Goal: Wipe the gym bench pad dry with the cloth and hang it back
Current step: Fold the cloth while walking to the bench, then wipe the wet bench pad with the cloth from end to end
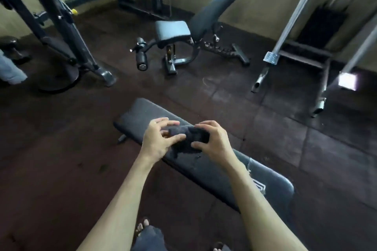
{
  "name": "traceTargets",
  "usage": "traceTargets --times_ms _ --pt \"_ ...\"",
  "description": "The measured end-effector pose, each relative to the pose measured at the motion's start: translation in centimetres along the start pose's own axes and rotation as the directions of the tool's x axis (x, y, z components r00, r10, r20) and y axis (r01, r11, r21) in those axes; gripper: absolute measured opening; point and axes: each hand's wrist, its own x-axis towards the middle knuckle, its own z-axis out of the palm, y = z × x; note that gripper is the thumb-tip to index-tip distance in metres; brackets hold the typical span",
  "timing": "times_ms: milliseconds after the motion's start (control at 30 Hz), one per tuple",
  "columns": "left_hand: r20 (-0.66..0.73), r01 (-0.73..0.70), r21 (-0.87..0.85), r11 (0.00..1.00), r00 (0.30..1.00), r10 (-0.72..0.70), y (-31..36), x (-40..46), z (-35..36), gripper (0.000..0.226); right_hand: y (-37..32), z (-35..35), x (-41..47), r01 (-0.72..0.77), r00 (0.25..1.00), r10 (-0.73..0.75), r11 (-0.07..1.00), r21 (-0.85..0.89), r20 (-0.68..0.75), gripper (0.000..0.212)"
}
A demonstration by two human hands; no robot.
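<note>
**Both hands on the cloth above the bench pad**

Our forearms reach out over the bench pad (214,169). Our right hand (214,142) has its grip clamped on the rolled dark cloth (189,138); our left hand (159,138) pinches the other end, fingers partly spread. Beyond stands an incline bench (204,16) on the dark floor (61,149).

I see a dark charcoal cloth (188,138) against the black bench pad (140,116), which carries a white logo (259,186) near my end. The floor (285,128) is dark brown tile, the wall (255,2) dull tan. A yellow knob (74,12) marks the dark grey frame (61,20).
</note>
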Motion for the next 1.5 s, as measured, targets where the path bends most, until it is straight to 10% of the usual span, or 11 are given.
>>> traceTargets --times_ms 100,333,667,867,1300,1500 --pt "0.219 -0.080 0.150 0.985 0.975 0.046 -0.6 3.3 -1.6 0.048 -0.6 1.0 0.9 -0.155 0.988 0.154 0.986 -0.053 -0.028 0.064" --pt "0.384 -0.297 0.293 0.909 0.907 0.172 -1.0 7.6 -0.9 0.018 0.0 1.8 0.8 -0.301 0.923 0.277 0.952 -0.056 -0.266 0.012" --pt "0.427 0.035 0.011 0.999 0.904 -0.036 -3.6 9.3 5.2 0.022 3.9 3.8 -0.1 -0.435 0.736 0.624 0.734 0.522 -0.263 0.014" --pt "0.600 0.282 -0.175 0.943 0.790 -0.125 -8.5 8.9 6.2 0.038 5.2 8.1 -2.9 -0.353 0.662 0.743 0.422 0.835 -0.095 0.031" --pt "0.650 -0.089 0.212 0.973 0.756 -0.073 -25.3 7.2 18.3 0.025 20.6 24.2 -6.4 -0.653 0.275 0.811 0.552 0.519 -0.517 0.029" --pt "0.601 -0.236 0.174 0.956 0.794 0.087 -33.2 7.9 28.9 0.040 33.0 29.0 -5.8 -0.645 0.231 0.661 0.653 0.397 -0.714 0.040"
